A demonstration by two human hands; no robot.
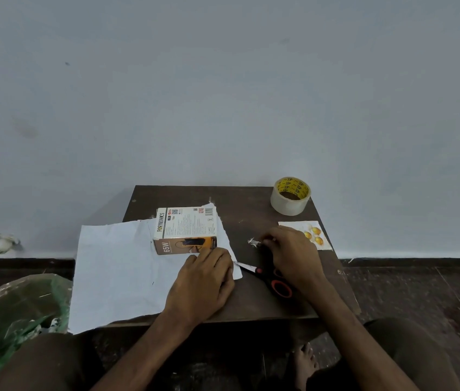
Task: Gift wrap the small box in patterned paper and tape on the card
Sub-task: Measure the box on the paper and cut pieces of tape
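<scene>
The small white-and-orange box (185,230) lies on the wrapping paper (115,272), which is spread plain white side up over the left of the small dark table (251,210). My left hand (203,280) rests flat on the paper's right edge, fingertips touching the box's near right corner. My right hand (293,255) is to the right of the box, fingers curled, and its fingertips pinch a small white paper scrap (254,242). The card (314,234), printed with yellow fruit, lies partly under that hand. A clear tape roll (290,196) stands at the far right corner.
Scissors with red-and-black handles (278,283) lie on the table between my hands, blades pointing at the paper, partly under my right hand. A green plastic bag (11,314) sits on the floor at the left. The wall rises right behind the table.
</scene>
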